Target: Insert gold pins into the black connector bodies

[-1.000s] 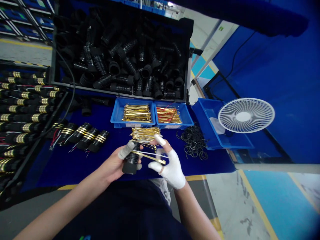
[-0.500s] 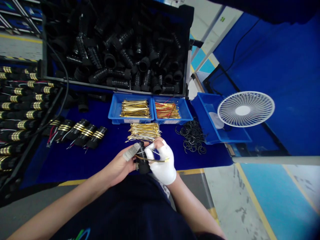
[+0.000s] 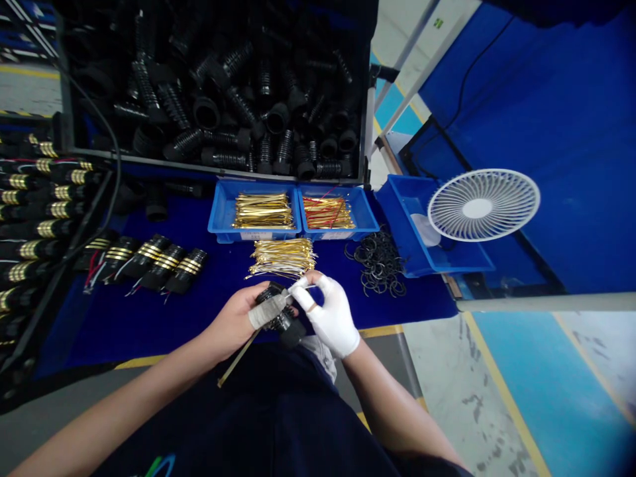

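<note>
Thumb (image 3: 268, 311) partly hides black cylinder (image 3: 290, 330).

A black cylinder (image 3: 285, 320) tilts beside a gold strip (image 3: 237, 360).

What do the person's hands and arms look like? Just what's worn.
Left hand: greyish wrap on the thumb. Right hand: white glove, bare skin showing at some fingers. Forearms bare. Dark clothing behind, with a green-and-blue marking.

Factory workshop; crate (image 3: 159, 164) heaped with black ribbed parts (image 3: 224, 158); 2 small blue bins (image 3: 228, 236); yellow-striped floor (image 3: 536, 377).
</note>
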`<state>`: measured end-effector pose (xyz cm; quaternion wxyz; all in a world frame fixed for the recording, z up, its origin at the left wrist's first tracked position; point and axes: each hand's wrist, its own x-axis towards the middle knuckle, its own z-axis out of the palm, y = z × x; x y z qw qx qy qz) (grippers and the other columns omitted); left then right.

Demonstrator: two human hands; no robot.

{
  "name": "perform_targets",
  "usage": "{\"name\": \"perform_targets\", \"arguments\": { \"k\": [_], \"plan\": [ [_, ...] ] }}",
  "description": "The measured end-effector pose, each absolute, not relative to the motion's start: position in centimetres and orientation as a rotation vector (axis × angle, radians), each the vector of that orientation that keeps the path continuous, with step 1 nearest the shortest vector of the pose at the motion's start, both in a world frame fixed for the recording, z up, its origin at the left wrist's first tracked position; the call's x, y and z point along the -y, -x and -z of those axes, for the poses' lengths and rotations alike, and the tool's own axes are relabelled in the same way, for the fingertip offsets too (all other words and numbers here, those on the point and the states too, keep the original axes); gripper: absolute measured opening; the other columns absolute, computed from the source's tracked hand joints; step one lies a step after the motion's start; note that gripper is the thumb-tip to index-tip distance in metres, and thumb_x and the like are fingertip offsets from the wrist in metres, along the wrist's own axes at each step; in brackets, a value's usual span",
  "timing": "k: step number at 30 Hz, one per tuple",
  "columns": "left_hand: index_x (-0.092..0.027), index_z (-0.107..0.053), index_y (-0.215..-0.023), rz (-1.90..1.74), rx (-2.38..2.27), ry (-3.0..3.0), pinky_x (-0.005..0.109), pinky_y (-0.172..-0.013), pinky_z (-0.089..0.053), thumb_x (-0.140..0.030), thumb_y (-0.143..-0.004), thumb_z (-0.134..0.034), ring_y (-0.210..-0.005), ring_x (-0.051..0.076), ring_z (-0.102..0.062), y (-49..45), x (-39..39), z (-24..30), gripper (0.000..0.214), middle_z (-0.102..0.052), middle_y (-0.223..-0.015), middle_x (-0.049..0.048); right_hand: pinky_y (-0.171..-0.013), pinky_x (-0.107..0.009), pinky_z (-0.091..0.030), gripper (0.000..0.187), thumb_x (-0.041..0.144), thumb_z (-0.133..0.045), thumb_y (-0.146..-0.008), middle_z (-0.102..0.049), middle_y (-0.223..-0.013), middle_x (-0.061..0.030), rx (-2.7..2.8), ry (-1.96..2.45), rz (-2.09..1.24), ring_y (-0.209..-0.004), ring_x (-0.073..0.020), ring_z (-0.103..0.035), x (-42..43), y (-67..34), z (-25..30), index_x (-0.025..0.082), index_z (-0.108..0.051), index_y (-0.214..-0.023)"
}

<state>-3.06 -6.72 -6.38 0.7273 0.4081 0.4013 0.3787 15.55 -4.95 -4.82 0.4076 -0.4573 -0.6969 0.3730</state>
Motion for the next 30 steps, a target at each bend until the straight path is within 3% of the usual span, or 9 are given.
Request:
{"name": "perform_targets", "arguments": {
  "k": [5, 9, 11, 13, 22, 26, 30],
  "plan": [
    [-0.017, -0.073, -0.1, -0.851, -0.931, -0.927, 0.031, -0.079, -0.049, -0.037, -0.091, -0.068, -0.085, 0.019, -0.061, 3.7, 6.0, 6.9, 0.023, -0.067, -0.096, 0.0072, -0.065, -0.032, -0.042, 0.011, 0.025, -0.066, -0.09, -0.063, -0.075, -0.002, 2.037, 0.734, -0.839, -0.067, -0.0175, -0.058, 5.0, -16.2, 5.7, 0.023, -0.065, -0.08],
    [-0.015, -0.074, -0.088, -0.85, -1.065, -1.384, 0.036, -0.091, -0.047, -0.035, -0.09, -0.068, -0.1, 0.025, -0.061, 4.7, 5.0, 7.2, 0.021, -0.065, -0.105, 0.0108, -0.056, -0.031, -0.037, 0.041, 0.048, -0.051, -0.1, -0.045, -0.057, 0.0025, 1.286, 0.797, -1.113, -0.053, -0.0148, -0.044, 5.3, -15.2, 6.0, 0.023, -0.06, -0.069],
    [-0.016, -0.073, -0.085, -0.813, -1.128, -1.545, 0.036, -0.09, -0.048, -0.034, -0.091, -0.066, -0.099, 0.024, -0.061, 5.1, 4.8, 7.4, 0.021, -0.065, -0.103, 0.0108, -0.051, -0.029, -0.031, 0.053, 0.057, -0.04, -0.102, -0.031, -0.051, 0.0056, 0.876, 0.682, -1.243, -0.045, -0.0126, -0.03, 5.5, -14.2, 5.4, 0.023, -0.056, -0.064],
    [-0.016, -0.071, -0.088, -0.812, -1.178, -1.584, 0.035, -0.088, -0.048, -0.034, -0.092, -0.063, -0.096, 0.024, -0.062, 5.3, 4.8, 7.6, 0.02, -0.064, -0.1, 0.0098, -0.048, -0.028, -0.028, 0.056, 0.059, -0.039, -0.101, -0.027, -0.048, 0.0066, 0.662, 0.565, -1.336, -0.042, -0.011, -0.024, 5.6, -13.2, 4.7, 0.023, -0.053, -0.061],
    [-0.018, -0.07, -0.079, -0.843, -1.227, -1.562, 0.032, -0.08, -0.046, -0.031, -0.092, -0.059, -0.086, 0.024, -0.059, 5.1, 4.2, 8.5, 0.021, -0.065, -0.087, 0.007, -0.043, -0.03, -0.031, 0.058, 0.073, -0.049, -0.09, -0.025, -0.039, 0.0076, 0.798, 0.666, -1.316, -0.035, -0.0113, -0.025, 4.7, -10.7, 7.0, 0.025, -0.049, -0.056],
    [-0.019, -0.073, -0.075, -0.942, -1.184, -1.424, 0.034, -0.086, -0.045, -0.033, -0.092, -0.057, -0.088, 0.026, -0.059, 5.1, 3.9, 8.5, 0.028, -0.066, -0.087, 0.0085, -0.044, -0.034, -0.037, 0.06, 0.08, -0.056, -0.081, -0.029, -0.036, 0.0055, 0.974, 0.69, -1.337, -0.035, -0.0147, -0.035, 3.7, -9.6, 7.2, 0.026, -0.054, -0.054],
    [-0.021, -0.077, -0.082, -0.984, -1.176, -1.311, 0.036, -0.096, -0.044, -0.037, -0.091, -0.06, -0.095, 0.029, -0.06, 5.0, 4.0, 8.4, 0.025, -0.069, -0.092, 0.009, -0.043, -0.032, -0.036, 0.061, 0.083, -0.053, -0.079, -0.029, -0.037, 0.0063, 0.94, 0.751, -1.356, -0.035, -0.0144, -0.034, 3.2, -9.6, 6.5, 0.026, -0.053, -0.057]
  ]
}}
